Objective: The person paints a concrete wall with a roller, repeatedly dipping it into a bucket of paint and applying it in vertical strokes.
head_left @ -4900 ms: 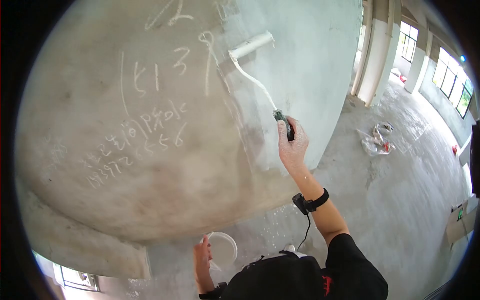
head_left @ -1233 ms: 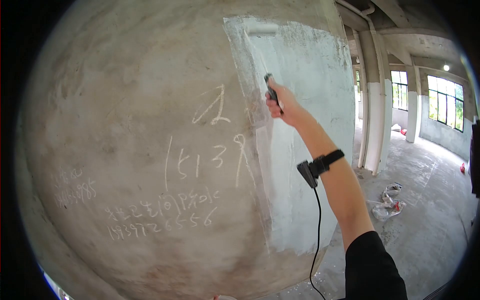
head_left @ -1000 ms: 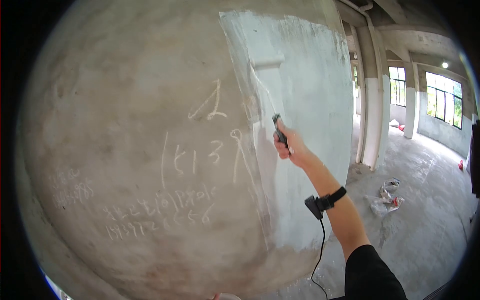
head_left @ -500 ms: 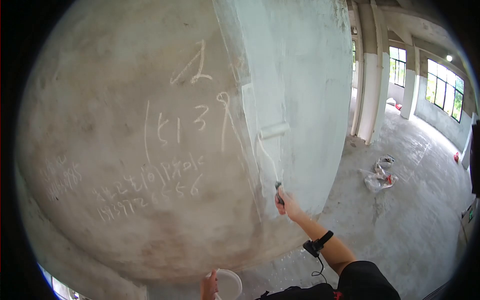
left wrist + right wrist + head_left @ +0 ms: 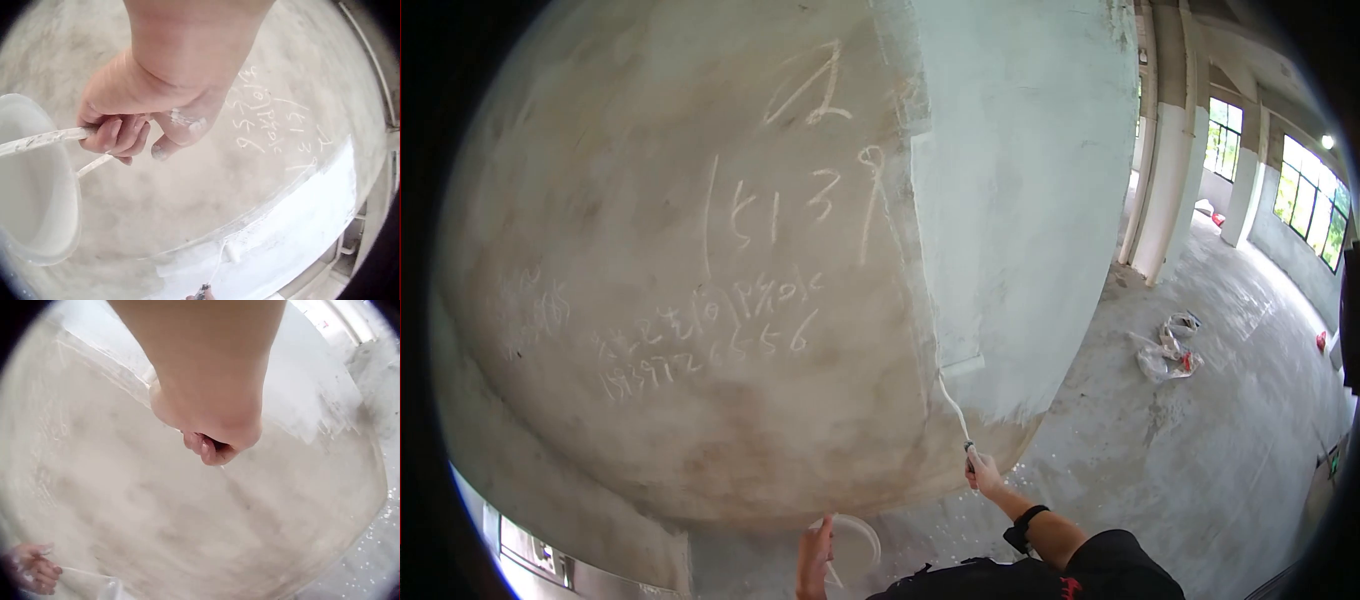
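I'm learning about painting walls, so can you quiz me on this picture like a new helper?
1. True or false: the right hand holds the paint roller.
2. What does the left hand grip? A a brush; B the bucket handle; C a rag.
3. Fill in: the paint roller sits near the ___ end of the painted strip.
Key: 1 true; 2 B; 3 lower.

Wall [image 5: 650, 420]: bare cement render, matt, mottled grey-brown, faintly rough. Chalk marks [image 5: 730, 330]: dusty white. Painted band [image 5: 1020, 200]: flat white coat, streaky at its edge. Roller [image 5: 962, 365]: sleeve white with paint, thin frame paint-coated. Bucket [image 5: 37, 206]: translucent white plastic, smooth, slight sheen. Bucket handle [image 5: 44, 139]: thin, paint-smeared. Floor [image 5: 1200, 460]: raw concrete, matt, white-speckled near the wall.
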The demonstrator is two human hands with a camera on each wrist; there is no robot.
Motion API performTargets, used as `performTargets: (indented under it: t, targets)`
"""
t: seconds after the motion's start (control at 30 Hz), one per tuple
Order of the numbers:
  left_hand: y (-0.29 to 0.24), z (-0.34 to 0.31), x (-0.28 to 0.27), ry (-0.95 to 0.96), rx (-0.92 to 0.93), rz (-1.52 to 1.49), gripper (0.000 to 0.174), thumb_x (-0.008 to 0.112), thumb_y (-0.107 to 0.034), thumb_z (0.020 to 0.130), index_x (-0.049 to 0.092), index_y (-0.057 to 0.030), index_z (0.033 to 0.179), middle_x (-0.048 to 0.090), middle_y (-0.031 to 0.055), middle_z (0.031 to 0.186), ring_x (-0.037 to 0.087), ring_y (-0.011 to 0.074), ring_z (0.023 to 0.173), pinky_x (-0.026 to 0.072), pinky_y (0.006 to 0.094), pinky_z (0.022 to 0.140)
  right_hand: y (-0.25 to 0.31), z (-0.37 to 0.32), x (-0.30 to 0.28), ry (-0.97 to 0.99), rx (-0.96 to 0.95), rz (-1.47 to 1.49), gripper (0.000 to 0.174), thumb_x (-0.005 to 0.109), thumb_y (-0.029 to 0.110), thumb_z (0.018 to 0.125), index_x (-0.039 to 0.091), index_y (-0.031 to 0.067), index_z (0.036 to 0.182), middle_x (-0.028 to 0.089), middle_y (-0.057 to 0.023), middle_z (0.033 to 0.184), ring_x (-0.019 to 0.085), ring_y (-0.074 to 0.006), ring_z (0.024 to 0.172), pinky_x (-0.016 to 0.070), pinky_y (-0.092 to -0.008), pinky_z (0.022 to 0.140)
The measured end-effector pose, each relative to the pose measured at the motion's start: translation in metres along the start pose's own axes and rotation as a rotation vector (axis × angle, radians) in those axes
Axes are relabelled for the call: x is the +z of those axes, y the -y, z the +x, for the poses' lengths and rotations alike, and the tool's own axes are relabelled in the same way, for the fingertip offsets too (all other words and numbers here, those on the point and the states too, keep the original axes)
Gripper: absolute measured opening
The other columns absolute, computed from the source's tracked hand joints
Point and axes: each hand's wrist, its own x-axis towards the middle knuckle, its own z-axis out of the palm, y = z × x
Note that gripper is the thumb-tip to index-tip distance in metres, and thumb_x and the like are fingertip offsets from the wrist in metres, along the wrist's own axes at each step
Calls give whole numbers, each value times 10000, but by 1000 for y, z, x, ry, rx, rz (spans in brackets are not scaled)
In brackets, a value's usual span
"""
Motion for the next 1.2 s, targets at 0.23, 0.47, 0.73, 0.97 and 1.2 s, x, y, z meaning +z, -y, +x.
performTargets:
  t: [0.23,0.47,0.73,0.97,1.2]
  targets:
    - [7,-8,-4,-30,25,-3,462,575,-424,920,586,3,745,427,-11,522,399,98,428,306,281,401,-16,3,6,-180,-228,-383,332,617,271,855,480,43,657,426,8,555,389,-92,536,323,-305,488]
    - [14,-6,-4,-42,7,-29,467,582,-437,910,587,-3,739,428,-5,515,401,101,424,323,284,403,95,26,66,-190,-463,-347,273,571,188,849,487,56,625,448,13,520,457,-95,456,364,-304,425]
    - [12,-7,-7,-65,-10,-37,455,581,-429,912,577,-19,716,434,-7,514,405,98,424,328,276,398,255,26,102,-161,-552,-411,315,597,205,834,469,75,577,448,0,487,441,-105,396,342,-287,376]
    - [6,-11,-6,-23,47,-62,443,595,-443,907,544,-29,756,364,-44,500,336,71,386,267,250,361,381,14,134,-86,-584,-308,299,607,180,814,445,78,584,393,15,498,364,-90,394,292,-269,365]
    - [2,-15,-15,-47,-2,-78,435,597,-429,906,543,-31,739,357,-37,481,342,80,379,264,249,367,511,5,170,-59,-750,-333,270,632,152,783,451,55,607,416,-15,559,358,-103,433,273,-271,378]
